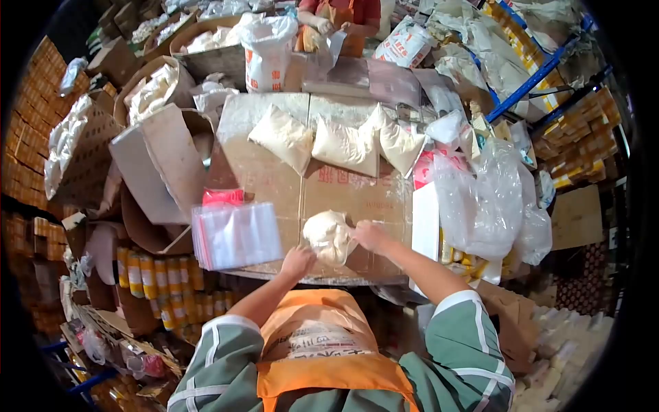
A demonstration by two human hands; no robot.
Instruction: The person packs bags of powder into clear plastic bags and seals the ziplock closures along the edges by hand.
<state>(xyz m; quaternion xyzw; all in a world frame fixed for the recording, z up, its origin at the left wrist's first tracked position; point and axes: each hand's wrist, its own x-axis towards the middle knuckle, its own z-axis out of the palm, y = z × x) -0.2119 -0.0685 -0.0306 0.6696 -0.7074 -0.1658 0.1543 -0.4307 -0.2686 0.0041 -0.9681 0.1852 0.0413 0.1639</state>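
Observation:
A clear plastic bag of cream-coloured powder [327,237] lies near the front edge of the cardboard-covered table [268,180]. At its lower left side, my left hand [299,261] is closed on the plastic. My right hand [371,237] grips the bag's right edge, fingers curled in. Beyond the hands, three filled powder bags rest in a row: a left one [282,139], a middle one [345,147] and a right one [398,142]. Left of my left hand is a stack of flat clear plastic bags [238,235], with a pink packet [223,197] behind it.
Crumpled clear plastic [484,199] and a white box [425,230] occupy the table's right side. Cardboard boxes [161,161] stand at the left, above several yellow-capped jars [147,271]. Across the table, a person in an orange apron [340,17] handles a bag beside a white sack [268,55].

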